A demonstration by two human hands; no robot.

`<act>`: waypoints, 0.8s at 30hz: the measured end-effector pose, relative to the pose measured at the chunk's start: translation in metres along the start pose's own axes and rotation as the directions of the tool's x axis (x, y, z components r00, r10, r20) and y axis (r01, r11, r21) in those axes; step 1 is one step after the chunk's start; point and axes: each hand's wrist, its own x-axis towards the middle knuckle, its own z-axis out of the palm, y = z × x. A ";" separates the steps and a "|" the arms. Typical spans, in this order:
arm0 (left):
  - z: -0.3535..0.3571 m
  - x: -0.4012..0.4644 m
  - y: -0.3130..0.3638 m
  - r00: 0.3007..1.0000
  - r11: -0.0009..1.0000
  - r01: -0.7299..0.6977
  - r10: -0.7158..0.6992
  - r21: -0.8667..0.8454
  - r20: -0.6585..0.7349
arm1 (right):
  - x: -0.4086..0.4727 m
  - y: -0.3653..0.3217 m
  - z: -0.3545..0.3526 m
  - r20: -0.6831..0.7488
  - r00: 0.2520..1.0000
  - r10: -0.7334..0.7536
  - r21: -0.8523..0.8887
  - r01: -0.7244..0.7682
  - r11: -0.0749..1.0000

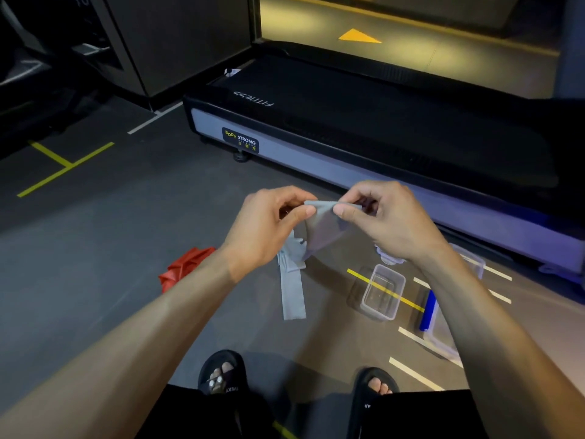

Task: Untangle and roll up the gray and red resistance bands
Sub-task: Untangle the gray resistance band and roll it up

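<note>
Both hands, left hand (269,226) and right hand (386,217), are pinching the top edge of the gray band (323,226), its tail hanging to the floor. Looks twisted lower down, hard to tell. I'd flatten it first, then roll tight. Red band (182,269) lies crumpled on the floor, left.

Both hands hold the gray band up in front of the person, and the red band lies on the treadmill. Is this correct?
Not quite. In the head view the red band lies crumpled on the floor, not on the treadmill. The left hand and right hand do pinch the gray band.
</note>
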 end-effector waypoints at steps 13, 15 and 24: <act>-0.011 0.006 0.001 0.980 0.998 0.004 -0.016 0.062 0.198 | -0.001 0.001 -0.005 0.132 0.984 0.123 0.203 -0.149 0.968; -0.010 0.006 0.003 0.973 0.998 0.004 -0.020 0.067 0.230 | 0.001 -0.001 -0.003 0.143 0.981 0.129 0.213 -0.157 0.964; -0.005 0.006 0.003 0.978 1.000 0.008 -0.003 -0.022 0.208 | 0.005 -0.011 0.006 0.104 0.986 0.130 0.273 -0.154 0.950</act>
